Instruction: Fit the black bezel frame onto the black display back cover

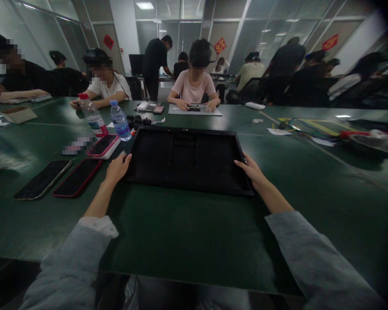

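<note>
A black monitor casing (pixel 151 161) lies in front of me on the green table, with a raised rim, a recessed middle section and a small light mark on its far edge. My left hand (pixel 118 168) grips its left side, thumb along the rim and the other fingers mostly hidden. On the opposite side, my right hand (pixel 251 168) holds the right rim, its thumb resting over the edge and its other fingers out of sight behind the frame.
Left of the casing are several phones, including a black phone (pixel 43 179) and a red-edged phone (pixel 78 177), plus a blue-capped water bottle (pixel 120 121) and a red-capped bottle (pixel 93 116). Cables (pixel 297 125) lie at right. A person (pixel 194 84) sits opposite.
</note>
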A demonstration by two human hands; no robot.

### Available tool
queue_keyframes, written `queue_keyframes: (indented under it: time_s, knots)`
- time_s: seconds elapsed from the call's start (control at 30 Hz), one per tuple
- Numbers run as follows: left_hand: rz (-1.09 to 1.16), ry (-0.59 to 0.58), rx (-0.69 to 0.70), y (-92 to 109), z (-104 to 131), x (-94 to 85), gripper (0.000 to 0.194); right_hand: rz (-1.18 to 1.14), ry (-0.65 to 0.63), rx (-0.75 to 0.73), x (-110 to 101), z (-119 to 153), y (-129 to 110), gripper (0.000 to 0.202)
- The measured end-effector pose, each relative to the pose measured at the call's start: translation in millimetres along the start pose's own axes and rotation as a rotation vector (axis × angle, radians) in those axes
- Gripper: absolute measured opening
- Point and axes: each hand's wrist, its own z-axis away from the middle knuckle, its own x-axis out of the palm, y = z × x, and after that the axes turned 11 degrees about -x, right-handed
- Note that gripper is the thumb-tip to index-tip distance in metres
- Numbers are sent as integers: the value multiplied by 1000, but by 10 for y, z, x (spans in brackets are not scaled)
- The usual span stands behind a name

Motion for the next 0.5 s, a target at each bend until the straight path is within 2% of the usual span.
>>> queue_keyframes:
  time_s: [0.33, 0.5]
  knots:
    - [36, -2, -20, 10, 23, -28, 62, -31, 58, -11, 10, -35, 62, 91]
    - [148, 25, -23, 27, 17, -37, 58, -5, 114, -73, -90, -49, 106, 88]
